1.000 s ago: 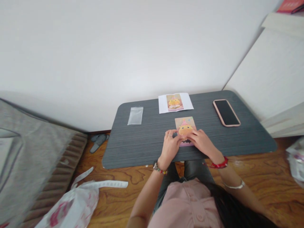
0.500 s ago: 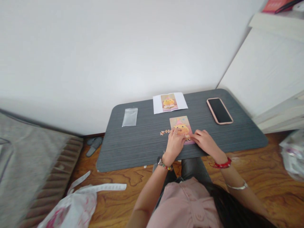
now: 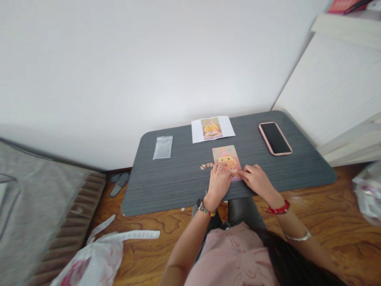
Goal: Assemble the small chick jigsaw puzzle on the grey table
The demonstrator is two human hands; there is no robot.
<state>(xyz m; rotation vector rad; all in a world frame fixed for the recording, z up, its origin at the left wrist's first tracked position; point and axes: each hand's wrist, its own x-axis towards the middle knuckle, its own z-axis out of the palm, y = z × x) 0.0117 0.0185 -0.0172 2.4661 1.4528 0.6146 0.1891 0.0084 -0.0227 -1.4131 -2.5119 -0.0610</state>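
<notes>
A small jigsaw puzzle (image 3: 228,153) with a yellow cartoon figure in a pink hat lies flat near the table's front edge. My left hand (image 3: 219,180) rests over its lower left part, fingers stretched out on the surface. At the lower right edge of the puzzle is my right hand (image 3: 256,179), its fingertips pressed together and touching the picture; anything between them is too small to make out. A few loose puzzle pieces (image 3: 203,167) lie just left of the puzzle. Behind it sits a white reference sheet (image 3: 198,132) printed with the same picture.
On the dark grey table (image 3: 166,182) are a clear plastic bag (image 3: 162,147) at the left and a pink-cased phone (image 3: 275,138) at the right. A white wall (image 3: 166,71) stands behind. A plastic bag (image 3: 98,258) and slippers (image 3: 119,184) are on the floor.
Both hands stay at the puzzle, with the right fingertips shifted slightly. Dark spots seen near the puzzle's lower edge earlier no longer show. The loose pieces have not moved.
</notes>
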